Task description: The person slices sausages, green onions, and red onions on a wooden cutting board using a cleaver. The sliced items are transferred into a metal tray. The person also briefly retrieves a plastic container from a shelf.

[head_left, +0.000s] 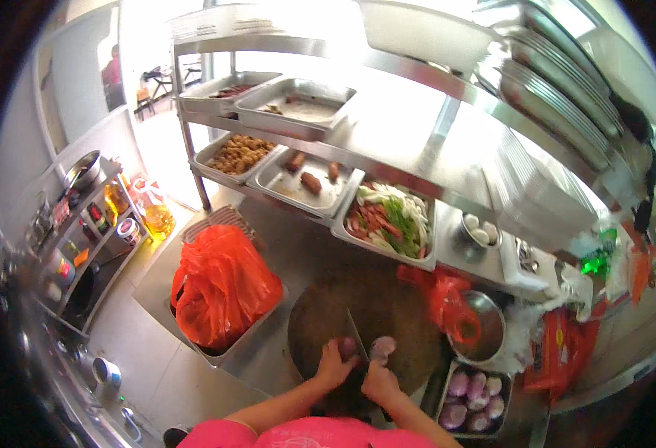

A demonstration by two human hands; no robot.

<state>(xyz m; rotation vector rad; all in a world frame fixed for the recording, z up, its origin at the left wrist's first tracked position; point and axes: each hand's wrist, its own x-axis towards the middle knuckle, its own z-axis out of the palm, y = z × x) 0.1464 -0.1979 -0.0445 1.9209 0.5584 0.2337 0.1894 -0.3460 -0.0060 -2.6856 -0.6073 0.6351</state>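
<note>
On a large round chopping board (322, 305), my left hand (334, 364) holds a red onion piece (346, 348). My right hand (380, 382) grips a kitchen knife (357, 333), whose blade points away from me, between that piece and another onion piece (384, 346) lying just to its right. The knife's handle is hidden in my fingers. To the right of the board, a metal tray (509, 409) holds several peeled red onions (458, 384).
A red plastic bag (224, 285) fills a metal container at left. Beyond the board, a steel shelf (317, 134) holds food trays, one with sliced vegetables (398, 218). A metal bowl (493, 313) and another red bag (445, 297) sit at right, near stacked metal trays (557, 101).
</note>
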